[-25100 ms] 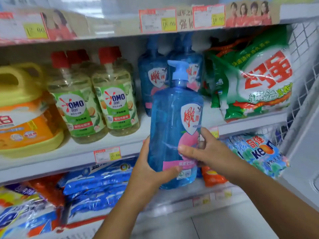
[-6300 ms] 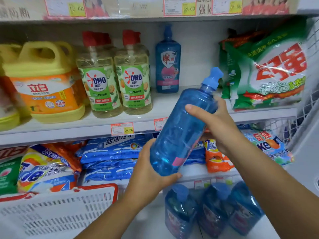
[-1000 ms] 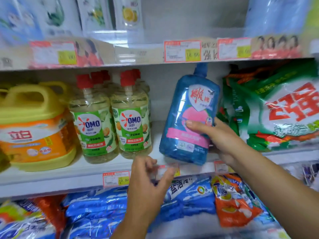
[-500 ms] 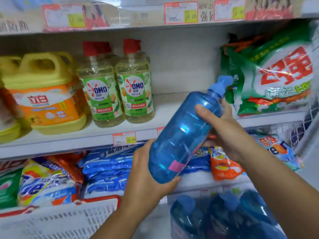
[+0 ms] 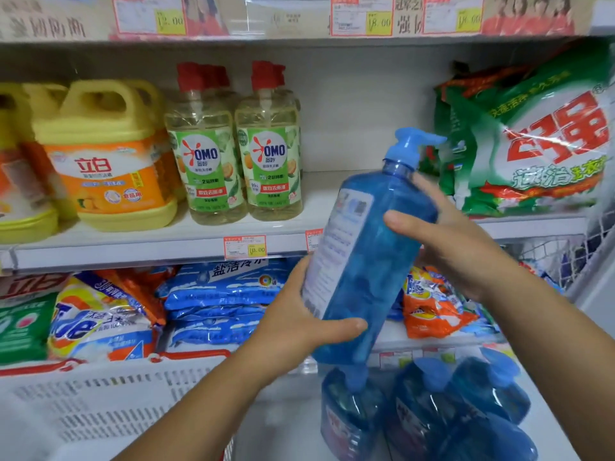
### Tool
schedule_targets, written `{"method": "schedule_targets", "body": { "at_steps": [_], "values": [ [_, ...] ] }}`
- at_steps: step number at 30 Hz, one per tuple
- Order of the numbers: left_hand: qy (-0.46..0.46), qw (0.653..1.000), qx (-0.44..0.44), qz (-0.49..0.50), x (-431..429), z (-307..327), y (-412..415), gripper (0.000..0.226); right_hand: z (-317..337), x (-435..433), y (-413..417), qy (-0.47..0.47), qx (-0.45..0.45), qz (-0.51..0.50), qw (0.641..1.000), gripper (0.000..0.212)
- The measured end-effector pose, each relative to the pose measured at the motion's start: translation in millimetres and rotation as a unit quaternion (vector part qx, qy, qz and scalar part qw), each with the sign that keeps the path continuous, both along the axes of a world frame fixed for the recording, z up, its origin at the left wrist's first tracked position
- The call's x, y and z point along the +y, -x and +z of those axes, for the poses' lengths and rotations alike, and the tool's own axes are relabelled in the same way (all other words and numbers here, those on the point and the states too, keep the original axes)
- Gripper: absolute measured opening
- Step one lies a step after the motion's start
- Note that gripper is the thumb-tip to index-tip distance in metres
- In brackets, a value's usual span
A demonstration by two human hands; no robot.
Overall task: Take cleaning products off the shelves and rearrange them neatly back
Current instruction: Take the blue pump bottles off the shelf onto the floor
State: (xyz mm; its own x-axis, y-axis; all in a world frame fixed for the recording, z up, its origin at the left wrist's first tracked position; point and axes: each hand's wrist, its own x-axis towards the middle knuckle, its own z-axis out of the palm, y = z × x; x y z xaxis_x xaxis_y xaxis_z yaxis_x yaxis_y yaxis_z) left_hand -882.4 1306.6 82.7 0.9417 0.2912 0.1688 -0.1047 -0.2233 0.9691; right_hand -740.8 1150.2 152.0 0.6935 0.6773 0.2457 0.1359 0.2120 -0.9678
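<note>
— Head view: what have the hands got?
— One blue pump bottle (image 5: 372, 261), gripped by both. The left hand (image 5: 299, 316) cups its lower part, with the thumb laid across the front near the base and the fingers wrapped round the far side. The right hand (image 5: 457, 249) clasps the upper body, thumb across the front, the other fingers hidden behind the bottle.
— Upright?
— Tilted, base down-left and blue pump head up-right. A white printed label faces left, too blurred to read.
— Is it on a shelf?
— No, it is in the air in front of the edge of the middle shelf (image 5: 133, 252), touching only the hands. From here its pump head falls across the stretch of shelf between the OMO bottles (image 5: 206, 168) and the big green-and-white detergent bag (image 5: 539, 151).
— What else stands up there?
— Left of the two OMO fronts is a yellow jug (image 5: 106, 161) with an orange label. More red caps show behind the pair. A price tag (image 5: 245, 246) sits on the shelf edge below them.
— And lower down?
— Right under the held bottle, three more blue bottles (image 5: 352, 417) stand close together on a white surface, all blurred. At lower left is a white slotted basket (image 5: 100, 394) with a red rim. On the lower shelf (image 5: 396, 339) lie blue bags (image 5: 219, 294), a Tide bag (image 5: 96, 322) and an orange bag (image 5: 432, 309).
</note>
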Motion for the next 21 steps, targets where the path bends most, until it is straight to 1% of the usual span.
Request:
{"method": "schedule_targets", "body": {
  "at_steps": [1,3,4,5,6,8,9,10,11,12,13,14,15,16,17,19,20,21],
  "values": [
    [-0.058,0.996,-0.017,0.060,-6,-2,-4,0.091,3,2,2,0.001,0.003,-0.027,1.000,0.078],
    [-0.163,0.975,-0.032,0.150,-14,-5,-7,0.103,1,6,2,-0.023,0.015,-0.070,0.997,0.066],
    [-0.183,0.970,-0.022,0.159,-14,-4,-7,0.109,-2,8,1,-0.040,0.020,-0.089,0.995,0.060],
    [-0.183,0.972,-0.006,0.146,-10,-2,-7,0.114,-4,9,1,-0.055,0.026,-0.101,0.993,0.055],
    [-0.163,0.979,0.016,0.122,-2,1,-5,0.114,-6,9,1,-0.066,0.030,-0.104,0.992,0.051],
    [-0.095,0.992,0.054,0.058,16,3,-3,0.101,-10,6,-3,-0.078,0.047,-0.086,0.992,0.050],
    [-0.038,0.996,0.071,0.025,23,4,-1,0.095,-12,5,-6,-0.084,0.061,-0.071,0.992,0.051],
    [0.043,0.995,0.087,-0.011,28,2,0,0.090,-14,4,-9,-0.092,0.077,-0.051,0.992,0.052],
    [0.128,0.985,0.105,-0.044,29,1,1,0.081,-16,3,-11,-0.096,0.091,-0.033,0.991,0.050],
    [0.190,0.973,0.111,-0.066,27,-2,2,0.066,-17,3,-12,-0.093,0.099,-0.019,0.991,0.049],
    [0.224,0.966,0.108,-0.071,23,-4,3,0.053,-18,3,-12,-0.082,0.096,-0.010,0.992,0.049],
    [0.229,0.966,0.097,-0.065,21,-7,3,0.048,-18,4,-13,-0.062,0.080,-0.010,0.995,0.050],
    [0.214,0.972,0.081,-0.051,16,-7,3,0.051,-16,4,-13,-0.036,0.056,-0.021,0.998,0.051],
    [0.177,0.982,0.059,-0.025,14,-8,2,0.061,-14,3,-15,-0.010,0.028,-0.039,0.999,0.055],
    [0.124,0.991,0.041,0.021,11,-9,1,0.071,-12,3,-16,0.010,0.010,-0.055,0.998,0.059],
    [0.016,0.992,0.010,0.122,4,-8,-1,0.077,-10,2,-19,0.012,0.013,-0.062,0.998,0.065],
    [-0.024,0.991,0.002,0.131,4,-8,-2,0.078,-10,2,-20,0.000,0.019,-0.062,0.998,0.067],
    [-0.047,0.992,0.007,0.120,5,-8,-3,0.080,-10,1,-20,-0.015,0.025,-0.065,0.997,0.069]
  ]
}}
